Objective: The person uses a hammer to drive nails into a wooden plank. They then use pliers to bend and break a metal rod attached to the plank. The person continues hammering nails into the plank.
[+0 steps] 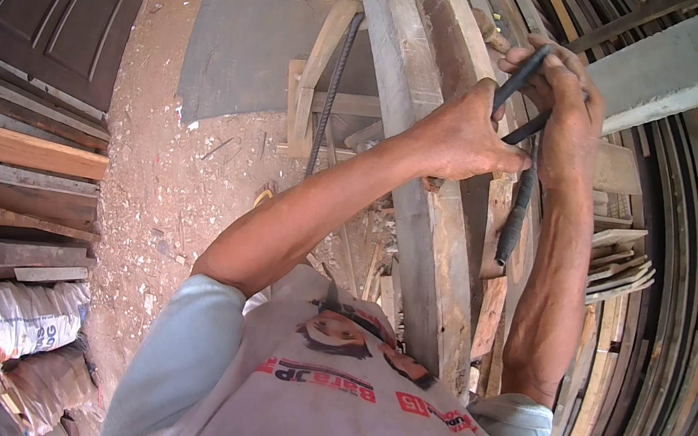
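Over the right-hand side of a long timber beam (427, 171), both my hands are raised close together on a dark, rod-like tool (519, 82). Its kind I cannot make out. My left hand (468, 136) is closed round its lower part, with the thumb up along it. My right hand (564, 102) has its fingers bent over the upper end. A second dark bar crosses between the hands, and a black ribbed handle (512, 223) hangs below them; whether these belong to the same tool is hidden by the hands.
Long planks (692, 232) stand stacked on the right, below a pale thick beam (673, 74). A brown panelled door (55, 3), boards (15, 150) and stuffed sacks (36, 322) line the left. A wooden frame (306, 98) and grey sheet (242, 31) lie on the littered floor.
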`<action>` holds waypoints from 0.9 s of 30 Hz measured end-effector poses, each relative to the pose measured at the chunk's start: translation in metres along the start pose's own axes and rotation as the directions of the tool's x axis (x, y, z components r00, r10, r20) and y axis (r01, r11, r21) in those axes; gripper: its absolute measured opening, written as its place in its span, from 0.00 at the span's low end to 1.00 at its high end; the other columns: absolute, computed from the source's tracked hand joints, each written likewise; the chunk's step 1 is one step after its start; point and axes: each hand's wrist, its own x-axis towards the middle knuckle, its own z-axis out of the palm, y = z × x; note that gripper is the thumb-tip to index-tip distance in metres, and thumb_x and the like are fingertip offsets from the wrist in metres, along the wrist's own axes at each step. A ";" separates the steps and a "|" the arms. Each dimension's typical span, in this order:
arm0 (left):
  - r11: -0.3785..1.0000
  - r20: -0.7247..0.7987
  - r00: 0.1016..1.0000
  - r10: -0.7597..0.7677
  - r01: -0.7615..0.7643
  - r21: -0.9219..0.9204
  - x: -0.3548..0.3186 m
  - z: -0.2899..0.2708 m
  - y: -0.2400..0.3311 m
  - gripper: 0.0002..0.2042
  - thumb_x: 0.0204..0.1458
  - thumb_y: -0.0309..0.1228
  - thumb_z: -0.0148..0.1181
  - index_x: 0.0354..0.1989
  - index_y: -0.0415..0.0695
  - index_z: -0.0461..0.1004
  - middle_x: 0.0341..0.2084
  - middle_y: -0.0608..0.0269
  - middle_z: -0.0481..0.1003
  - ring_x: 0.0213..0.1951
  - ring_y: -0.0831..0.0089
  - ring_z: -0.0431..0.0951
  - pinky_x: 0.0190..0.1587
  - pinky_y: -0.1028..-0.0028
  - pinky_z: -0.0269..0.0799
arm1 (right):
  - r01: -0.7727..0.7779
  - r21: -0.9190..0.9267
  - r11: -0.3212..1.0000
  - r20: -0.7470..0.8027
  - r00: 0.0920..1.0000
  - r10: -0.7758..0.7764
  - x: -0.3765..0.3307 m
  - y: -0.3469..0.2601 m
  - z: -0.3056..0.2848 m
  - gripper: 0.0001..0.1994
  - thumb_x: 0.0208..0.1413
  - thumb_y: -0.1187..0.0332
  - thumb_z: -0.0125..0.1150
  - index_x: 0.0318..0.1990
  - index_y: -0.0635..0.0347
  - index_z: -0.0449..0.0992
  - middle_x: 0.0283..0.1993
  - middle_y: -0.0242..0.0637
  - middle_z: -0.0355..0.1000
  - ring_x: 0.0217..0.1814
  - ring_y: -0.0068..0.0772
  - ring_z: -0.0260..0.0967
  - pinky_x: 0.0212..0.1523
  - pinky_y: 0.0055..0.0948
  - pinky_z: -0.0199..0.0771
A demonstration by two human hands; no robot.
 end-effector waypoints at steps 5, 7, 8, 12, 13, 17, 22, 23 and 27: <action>0.988 -0.013 0.991 0.135 -0.136 -0.069 -0.010 0.008 0.026 0.31 0.37 0.41 0.81 0.41 0.31 0.69 0.26 0.57 0.71 0.29 0.66 0.76 0.31 0.71 0.72 | 0.119 -0.014 0.993 -0.102 0.988 -0.120 -0.028 -0.021 -0.018 0.26 0.64 0.64 0.44 0.63 0.77 0.69 0.52 0.52 0.81 0.47 0.34 0.80 0.42 0.28 0.77; 0.997 0.019 0.997 0.069 -0.068 -0.027 -0.015 0.006 0.031 0.30 0.37 0.40 0.81 0.39 0.33 0.69 0.26 0.57 0.71 0.28 0.66 0.76 0.31 0.71 0.72 | 0.115 0.001 0.993 -0.116 0.987 -0.114 -0.035 -0.022 -0.021 0.27 0.64 0.63 0.44 0.64 0.78 0.68 0.52 0.52 0.80 0.48 0.33 0.80 0.35 0.25 0.76; 0.999 0.026 0.999 0.033 -0.033 0.000 -0.018 0.002 0.034 0.29 0.37 0.40 0.80 0.38 0.34 0.69 0.26 0.57 0.71 0.28 0.66 0.76 0.31 0.71 0.72 | 0.111 -0.008 0.994 -0.106 0.988 -0.111 -0.038 -0.017 -0.021 0.28 0.63 0.63 0.44 0.64 0.78 0.68 0.52 0.52 0.80 0.48 0.33 0.81 0.32 0.23 0.75; 0.996 -0.011 0.996 0.093 -0.093 -0.010 -0.014 0.006 0.008 0.28 0.36 0.39 0.80 0.35 0.37 0.67 0.26 0.58 0.72 0.28 0.67 0.76 0.31 0.68 0.73 | 0.123 0.009 0.992 -0.109 0.987 -0.121 -0.043 -0.002 -0.014 0.29 0.62 0.62 0.45 0.63 0.78 0.68 0.52 0.53 0.80 0.48 0.34 0.81 0.27 0.21 0.72; 0.997 0.006 0.997 0.075 -0.074 -0.020 -0.013 0.006 0.004 0.28 0.36 0.39 0.80 0.35 0.37 0.66 0.27 0.57 0.72 0.28 0.67 0.76 0.32 0.68 0.73 | 0.127 -0.001 0.992 -0.080 0.989 -0.126 -0.043 0.005 -0.017 0.28 0.63 0.62 0.44 0.63 0.78 0.68 0.52 0.53 0.80 0.49 0.35 0.80 0.29 0.23 0.74; 0.989 -0.040 0.988 0.148 -0.148 0.008 -0.016 0.015 -0.011 0.27 0.37 0.35 0.78 0.38 0.38 0.65 0.30 0.57 0.71 0.33 0.71 0.76 0.35 0.68 0.74 | 0.113 0.049 0.992 -0.078 0.991 -0.109 -0.041 0.002 -0.007 0.29 0.63 0.60 0.44 0.63 0.78 0.69 0.53 0.53 0.79 0.54 0.39 0.79 0.41 0.29 0.76; 0.990 -0.008 0.990 0.142 -0.142 -0.013 -0.024 0.010 -0.008 0.30 0.36 0.36 0.75 0.44 0.30 0.67 0.30 0.51 0.72 0.35 0.60 0.77 0.38 0.63 0.75 | 0.039 0.463 0.886 0.134 0.984 -0.113 -0.034 0.002 -0.002 0.25 0.65 0.59 0.44 0.56 0.75 0.72 0.41 0.45 0.76 0.48 0.40 0.75 0.50 0.33 0.72; 0.988 -0.015 0.988 0.153 -0.153 -0.012 -0.027 0.010 -0.006 0.29 0.37 0.36 0.74 0.44 0.30 0.67 0.31 0.51 0.72 0.34 0.60 0.77 0.38 0.63 0.75 | 0.012 0.527 0.850 0.168 0.979 -0.118 -0.033 0.006 -0.004 0.23 0.65 0.59 0.44 0.53 0.74 0.72 0.38 0.42 0.72 0.45 0.37 0.73 0.49 0.34 0.71; 0.970 -0.137 0.963 0.230 -0.238 -0.045 -0.025 0.028 -0.011 0.28 0.39 0.33 0.76 0.46 0.36 0.67 0.29 0.63 0.67 0.31 0.73 0.70 0.35 0.70 0.71 | -0.002 0.613 0.790 0.177 0.975 -0.136 -0.034 0.016 -0.009 0.19 0.66 0.59 0.43 0.44 0.70 0.72 0.31 0.34 0.61 0.36 0.30 0.62 0.44 0.34 0.68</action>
